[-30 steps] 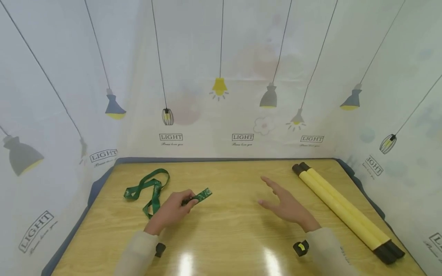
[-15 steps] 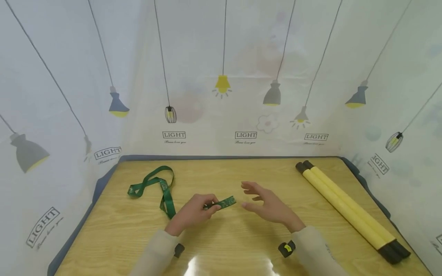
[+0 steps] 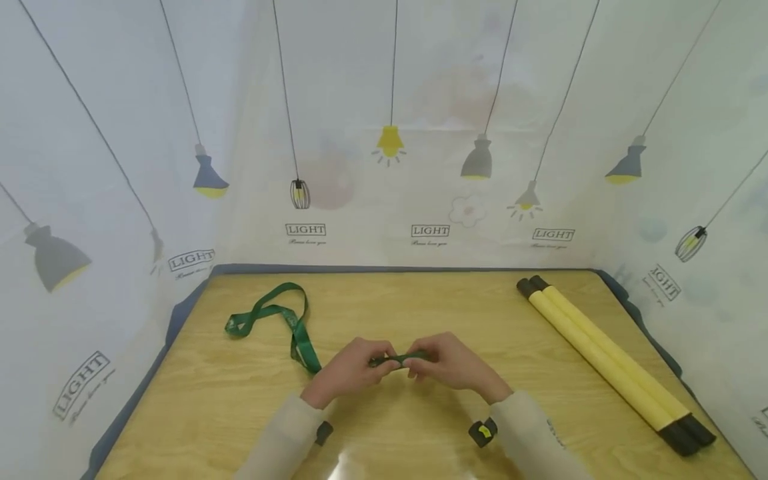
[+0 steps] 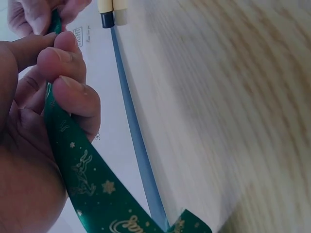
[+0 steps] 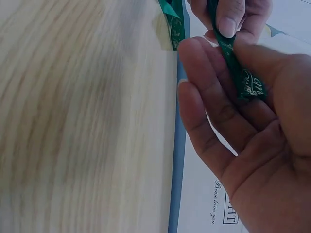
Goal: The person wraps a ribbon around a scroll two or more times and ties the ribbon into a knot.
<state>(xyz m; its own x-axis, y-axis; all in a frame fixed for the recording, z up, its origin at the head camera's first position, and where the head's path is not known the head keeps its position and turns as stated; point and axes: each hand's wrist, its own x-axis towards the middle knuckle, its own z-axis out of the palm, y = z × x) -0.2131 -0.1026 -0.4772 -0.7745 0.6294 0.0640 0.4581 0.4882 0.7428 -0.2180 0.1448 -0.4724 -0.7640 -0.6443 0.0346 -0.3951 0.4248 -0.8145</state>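
Left hand (image 3: 348, 370) is pinching the green ribbon (image 3: 297, 330) near its loose end, fingertips curled tight over the strip, and you can see that grip up close in the left wrist view, where the ribbon (image 4: 80, 179) runs down across the palm with little gold stars and a rabbit printed on it. Right hand (image 3: 453, 363) has met it in the middle, just above the wooden surface (image 3: 420, 420). It's pinching the very end of the same ribbon between thumb and fingers, so both hands are nearly touching with a short bit of ribbon stretched between them. From the right wrist view the ribbon (image 5: 240, 73) lies against the right hand's (image 5: 252, 121) fingers, and the left hand's fingertips come in from the top.

The rest of the ribbon trails off to the left and lies in a loose loop on the surface, toward the back left corner. Over on the right side there's a pair of long yellow poles (image 3: 606, 360) with black ends, lying side by side at a slant, well apart from the hands. Both sleeves are pale, and each wrist has a small black camera strapped under it. White sheets printed with hanging lamps wall the surface in.
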